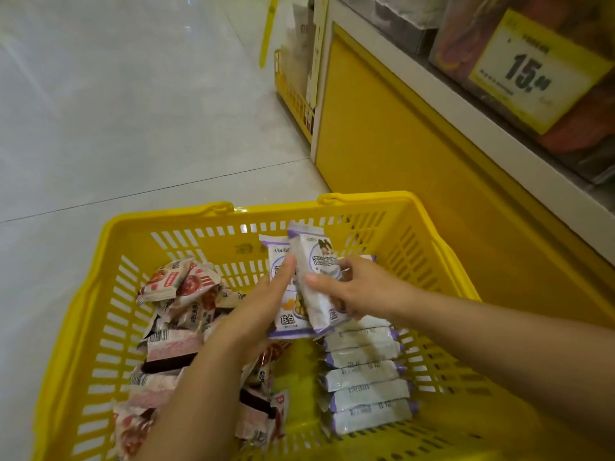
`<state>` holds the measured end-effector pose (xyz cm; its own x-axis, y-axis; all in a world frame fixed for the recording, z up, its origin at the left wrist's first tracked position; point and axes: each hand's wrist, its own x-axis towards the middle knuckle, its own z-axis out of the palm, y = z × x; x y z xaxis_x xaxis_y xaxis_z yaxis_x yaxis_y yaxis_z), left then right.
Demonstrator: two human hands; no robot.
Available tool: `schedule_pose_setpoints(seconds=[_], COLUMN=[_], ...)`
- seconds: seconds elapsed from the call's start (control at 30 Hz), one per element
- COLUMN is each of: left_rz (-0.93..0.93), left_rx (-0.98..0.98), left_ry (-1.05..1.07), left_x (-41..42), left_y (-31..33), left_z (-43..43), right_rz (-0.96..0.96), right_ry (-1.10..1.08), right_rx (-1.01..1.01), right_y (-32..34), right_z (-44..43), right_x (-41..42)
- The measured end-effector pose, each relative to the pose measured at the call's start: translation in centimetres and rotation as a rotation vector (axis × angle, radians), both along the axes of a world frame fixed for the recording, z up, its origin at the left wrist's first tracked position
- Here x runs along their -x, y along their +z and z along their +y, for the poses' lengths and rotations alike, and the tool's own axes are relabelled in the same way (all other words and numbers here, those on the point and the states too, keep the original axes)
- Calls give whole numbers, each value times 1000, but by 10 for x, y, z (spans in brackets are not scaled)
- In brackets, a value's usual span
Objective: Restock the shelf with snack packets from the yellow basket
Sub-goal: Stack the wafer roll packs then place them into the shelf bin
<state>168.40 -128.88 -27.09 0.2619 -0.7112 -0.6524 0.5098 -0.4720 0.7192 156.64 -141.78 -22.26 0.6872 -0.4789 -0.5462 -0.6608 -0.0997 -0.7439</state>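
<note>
The yellow basket [173,227] stands on the floor in front of me. Red-and-white snack packets [179,284] fill its left half, and several white-and-purple packets [364,377] lie in a row on its right. Above the basket, my left hand [263,304] holds a white-and-purple packet [293,317] upright. My right hand [359,287] grips a second white-and-purple packet [312,257] pressed against the first. The shelf [442,84] runs along the upper right, with a yellow front panel below its white edge.
A yellow price tag [532,71] reading 15 hangs on the shelf front, with orange packets [585,124] behind it. A second yellow basket [293,91] sits by the shelf's far end. Pale tiled floor [133,111] lies to the left.
</note>
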Motion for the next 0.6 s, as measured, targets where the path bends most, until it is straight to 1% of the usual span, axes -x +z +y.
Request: schedule_pose_setpoints(seconds=[0.07,0.17,0.3,0.33,0.37,0.4,0.47,0.5,0.6], left_rz=[-2,-50,-131,-155,-183,-216,-282,-312,-378], left_rx=[59,98,122,107,90,78,65,57,23], left_ry=[18,72,56,68,84,94,98,98,106], left_x=[-1,-6,-5,-5,-6,-7,-9,-10,-12], left_y=[1,-5,-9,-10,-12,-14,-17,-18,-20], left_z=[1,3,0,0,1,2,2,2,3], right_rz=[2,-56,-106,-102,-83,-42,109,183,361], right_ry=[-70,-175,-186,-172,-140,-71,159,262,459], right_rx=[-104,-214,-218,-174,-68,106,489,610,738], right_y=[-3,-8,-22,-26,-30,-33,-42,-47,-67], right_z=[-1,-9,-11,-14,-20,-29,-47,-54,-62], right_x=[-2,2,3,1,1,0,-2,-4,-10])
